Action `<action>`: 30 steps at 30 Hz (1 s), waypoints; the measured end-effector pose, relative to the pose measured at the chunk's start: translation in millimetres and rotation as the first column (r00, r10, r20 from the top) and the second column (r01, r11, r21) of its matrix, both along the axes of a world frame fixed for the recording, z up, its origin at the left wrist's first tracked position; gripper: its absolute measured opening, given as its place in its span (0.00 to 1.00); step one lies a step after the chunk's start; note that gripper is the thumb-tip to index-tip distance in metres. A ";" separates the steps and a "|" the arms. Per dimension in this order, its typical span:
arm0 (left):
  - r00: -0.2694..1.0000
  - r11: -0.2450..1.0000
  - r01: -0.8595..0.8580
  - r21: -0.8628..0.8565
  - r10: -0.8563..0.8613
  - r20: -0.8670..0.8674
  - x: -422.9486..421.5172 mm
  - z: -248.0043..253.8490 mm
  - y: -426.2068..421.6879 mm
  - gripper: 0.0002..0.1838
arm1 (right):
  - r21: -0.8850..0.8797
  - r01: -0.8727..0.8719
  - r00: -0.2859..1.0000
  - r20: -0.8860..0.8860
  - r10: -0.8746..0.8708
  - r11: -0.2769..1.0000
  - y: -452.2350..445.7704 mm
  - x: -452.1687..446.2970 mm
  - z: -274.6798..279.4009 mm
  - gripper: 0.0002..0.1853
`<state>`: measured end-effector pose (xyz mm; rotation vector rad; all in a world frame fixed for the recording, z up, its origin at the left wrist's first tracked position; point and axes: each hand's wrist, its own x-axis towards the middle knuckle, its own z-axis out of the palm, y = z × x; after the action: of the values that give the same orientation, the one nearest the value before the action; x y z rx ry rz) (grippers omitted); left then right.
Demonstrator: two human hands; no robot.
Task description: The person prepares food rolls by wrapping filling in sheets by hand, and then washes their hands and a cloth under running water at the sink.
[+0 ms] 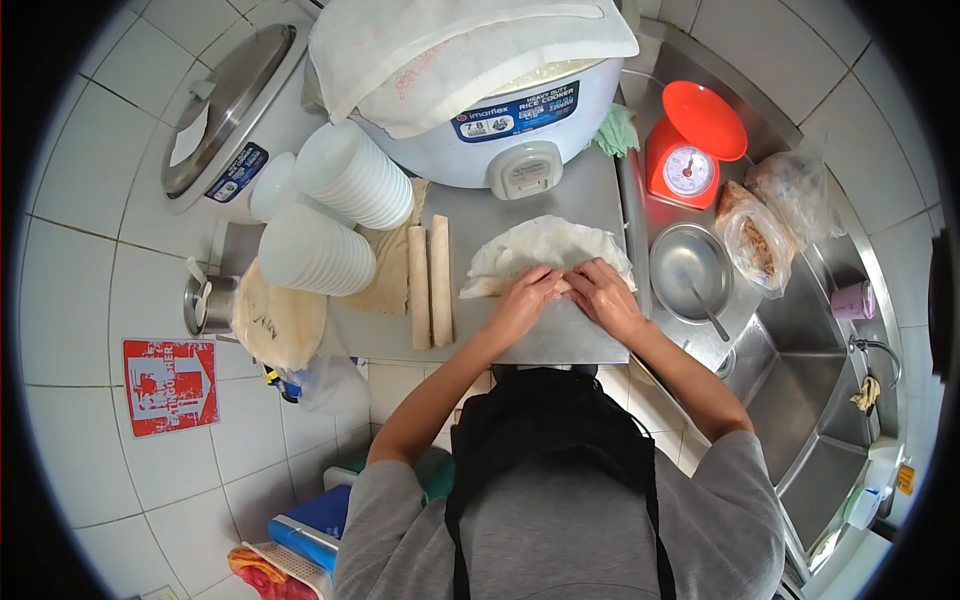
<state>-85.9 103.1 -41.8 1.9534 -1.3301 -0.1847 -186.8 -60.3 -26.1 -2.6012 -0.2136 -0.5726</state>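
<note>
A thin, pale round wrapper [545, 242] lies on the steel counter, its near edge folded over. My left hand [532, 300] is at the near edge of the wrapper, its fingers closed on that edge. Right beside it, my right hand [602, 297] has its fingers curled on the same edge; the fingertips of both hands almost meet. What lies under the fold is mostly hidden by my fingers. Left of the wrapper, two long, thin rolls [430, 285] lie side by side, pointing away from me.
Behind stands a large rice cooker [450, 150]. Stacked white tubs [318, 250] and a bag of round wrappers [278, 315] are at the left. At the right are a metal bowl [690, 268] with a spoon, an orange scale [684, 165], a filled bag [752, 240] and a sink [790, 375].
</note>
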 end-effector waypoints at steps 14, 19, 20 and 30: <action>0.992 0.994 -0.038 0.104 0.024 0.125 10.3 13.0 9.4 0.21 | -0.178 -0.065 0.994 0.072 0.079 0.982 -1.4 5.8 -4.8 0.17; 0.938 0.997 -0.067 0.044 0.048 0.345 7.2 11.6 19.5 0.24 | -0.076 -0.079 0.997 0.005 0.079 0.994 -6.0 12.8 0.0 0.17; 0.935 0.996 -0.073 0.054 0.049 0.352 7.0 8.3 19.5 0.24 | -0.079 -0.077 0.997 -0.012 0.076 0.994 -6.0 13.5 0.5 0.17; 0.917 0.992 -0.101 0.076 0.063 0.393 3.0 10.3 11.8 0.23 | -0.204 -0.052 0.996 0.059 0.065 0.978 -6.9 10.8 -11.6 0.23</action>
<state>-82.9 114.8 -31.4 2.2018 -1.5063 0.1994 -176.0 -67.2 -37.7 -2.7627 -0.3871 -0.6464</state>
